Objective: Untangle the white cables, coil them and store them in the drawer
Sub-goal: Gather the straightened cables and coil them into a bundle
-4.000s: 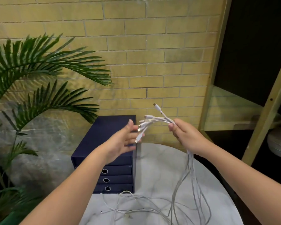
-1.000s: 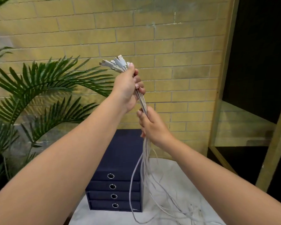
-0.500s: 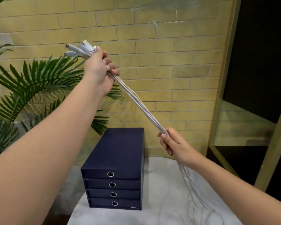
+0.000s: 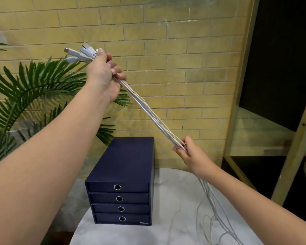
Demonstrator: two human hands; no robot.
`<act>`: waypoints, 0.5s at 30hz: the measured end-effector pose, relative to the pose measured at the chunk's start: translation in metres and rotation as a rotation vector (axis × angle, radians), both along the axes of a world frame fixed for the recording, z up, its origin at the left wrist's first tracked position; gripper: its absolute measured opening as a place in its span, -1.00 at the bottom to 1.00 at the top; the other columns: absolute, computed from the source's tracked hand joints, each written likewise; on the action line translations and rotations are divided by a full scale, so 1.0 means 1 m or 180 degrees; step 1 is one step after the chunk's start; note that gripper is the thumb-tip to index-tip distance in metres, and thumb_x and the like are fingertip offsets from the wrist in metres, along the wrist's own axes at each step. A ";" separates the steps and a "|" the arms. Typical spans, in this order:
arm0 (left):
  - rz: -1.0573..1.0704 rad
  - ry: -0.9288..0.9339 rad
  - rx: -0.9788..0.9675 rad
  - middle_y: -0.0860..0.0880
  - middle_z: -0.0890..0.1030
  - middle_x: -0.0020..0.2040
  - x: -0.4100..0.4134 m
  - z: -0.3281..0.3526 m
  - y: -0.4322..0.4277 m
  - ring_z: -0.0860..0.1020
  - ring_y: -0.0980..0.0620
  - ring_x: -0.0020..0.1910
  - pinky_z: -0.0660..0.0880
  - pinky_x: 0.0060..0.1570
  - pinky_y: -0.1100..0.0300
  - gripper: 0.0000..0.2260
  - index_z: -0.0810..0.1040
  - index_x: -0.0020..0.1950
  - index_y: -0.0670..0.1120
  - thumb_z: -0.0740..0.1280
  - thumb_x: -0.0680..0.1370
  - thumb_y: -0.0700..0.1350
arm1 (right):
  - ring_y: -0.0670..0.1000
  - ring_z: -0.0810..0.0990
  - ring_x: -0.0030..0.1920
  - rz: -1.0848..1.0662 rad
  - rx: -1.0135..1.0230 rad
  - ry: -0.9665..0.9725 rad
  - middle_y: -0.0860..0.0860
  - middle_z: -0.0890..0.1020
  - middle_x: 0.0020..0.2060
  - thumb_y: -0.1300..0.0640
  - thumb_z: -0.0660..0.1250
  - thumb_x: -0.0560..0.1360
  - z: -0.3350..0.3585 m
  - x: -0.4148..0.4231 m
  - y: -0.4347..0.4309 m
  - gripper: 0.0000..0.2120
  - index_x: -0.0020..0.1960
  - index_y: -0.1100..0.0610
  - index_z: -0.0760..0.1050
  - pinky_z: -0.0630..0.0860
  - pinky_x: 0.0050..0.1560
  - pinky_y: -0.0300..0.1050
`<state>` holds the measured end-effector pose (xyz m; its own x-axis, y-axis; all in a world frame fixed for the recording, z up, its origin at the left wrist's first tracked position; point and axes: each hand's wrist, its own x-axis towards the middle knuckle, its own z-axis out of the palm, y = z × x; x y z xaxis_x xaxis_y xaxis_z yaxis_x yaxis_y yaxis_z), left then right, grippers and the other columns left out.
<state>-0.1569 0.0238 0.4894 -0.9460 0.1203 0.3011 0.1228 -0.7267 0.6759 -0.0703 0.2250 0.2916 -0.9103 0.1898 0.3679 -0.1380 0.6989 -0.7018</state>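
Marble table (image 4: 175, 218) at the bottom. The loose end of the cables (image 4: 148, 110) lies on it lower right in slack loops (tangled or not, cannot tell). Drawers (image 4: 127, 163) stand on the table's left part: a dark blue box with four drawers, all closed, a ring pull on each. The slack lies apart from the box, to its right.

Right hand (image 4: 191, 154) is above the table, right of the drawers. Its fingers are curled round the cable bundle in a narrow grip, and the cables drop from under it down to the table. From this hand the bundle runs taut, up and to the left, as one straight band of several white strands.

Left hand (image 4: 102, 75) is raised high, a closed fist round the top of the bundle. Plugs (image 4: 78, 54) fan out just past the thumb, pointing up-left, at least four of them.

Plant (image 4: 34, 82) is behind the left arm, its green fronds on the left side. Yellow brick wall (image 4: 184, 50) is at the back. Shelf (image 4: 237, 96) is at right, a pale frame with a dark inside.
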 end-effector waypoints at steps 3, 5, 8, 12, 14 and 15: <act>0.0060 -0.0034 0.0007 0.08 0.23 -0.50 -0.002 0.001 -0.002 0.19 0.14 -0.55 0.16 -0.51 0.29 -0.66 0.38 -0.25 -0.05 0.09 0.67 0.04 | 0.10 0.56 -0.16 -0.0039 0.0636 -0.0142 0.00 0.61 -0.11 0.07 0.11 0.61 -0.006 0.005 0.004 -0.87 -0.02 0.12 0.36 0.43 -0.21 -0.03; 0.0079 -0.0094 0.0010 0.08 0.23 -0.49 -0.006 0.000 -0.003 0.19 0.14 -0.55 0.17 -0.52 0.30 -0.65 0.36 -0.26 -0.04 0.07 0.67 0.04 | 0.08 0.56 -0.22 -0.0086 0.0979 -0.0153 -0.03 0.58 -0.17 0.07 0.06 0.62 -0.011 0.009 0.006 -0.83 0.02 0.12 0.37 0.46 -0.21 -0.01; 0.0141 -0.0226 0.0050 0.08 0.26 -0.50 -0.015 -0.009 -0.005 0.21 0.15 -0.55 0.20 -0.52 0.31 -0.66 0.36 -0.26 -0.04 0.07 0.68 0.03 | 0.12 0.55 -0.24 -0.0125 0.1065 -0.0098 -0.01 0.57 -0.21 0.05 0.04 0.63 -0.021 0.012 0.008 -0.80 0.00 0.16 0.33 0.41 -0.25 0.00; 0.0333 -0.0445 -0.0224 0.09 0.24 -0.47 -0.022 -0.023 -0.009 0.17 0.15 -0.55 0.15 -0.56 0.32 -0.73 0.39 -0.18 -0.04 0.15 0.65 0.05 | 0.15 0.43 -0.27 -0.0416 0.1371 -0.0126 0.03 0.49 -0.30 -0.08 0.04 0.63 -0.033 0.012 0.008 -0.74 -0.11 0.08 0.23 0.25 -0.34 -0.01; 0.0458 -0.0546 -0.0339 0.09 0.22 -0.45 -0.024 -0.028 -0.008 0.14 0.15 -0.55 0.11 -0.56 0.31 -0.78 0.40 -0.12 -0.03 0.24 0.61 0.08 | 0.18 0.47 -0.24 -0.0618 0.1498 -0.0153 0.06 0.53 -0.29 -0.13 0.04 0.61 -0.034 0.009 0.009 -0.69 -0.15 0.08 0.24 0.31 -0.32 0.00; 0.0493 -0.0601 -0.0369 0.09 0.23 -0.44 -0.024 -0.030 -0.008 0.15 0.16 -0.55 0.11 -0.55 0.32 -0.81 0.42 -0.07 -0.03 0.28 0.59 0.08 | 0.19 0.49 -0.24 -0.0722 0.1516 -0.0182 0.07 0.55 -0.29 -0.16 0.04 0.61 -0.035 0.007 0.010 -0.67 -0.17 0.07 0.26 0.33 -0.31 0.00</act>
<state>-0.1812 0.0162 0.4595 -0.9939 -0.0067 0.1101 0.0901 -0.6254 0.7751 -0.0634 0.2350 0.2569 -0.8869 0.2081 0.4124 0.0828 0.9499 -0.3014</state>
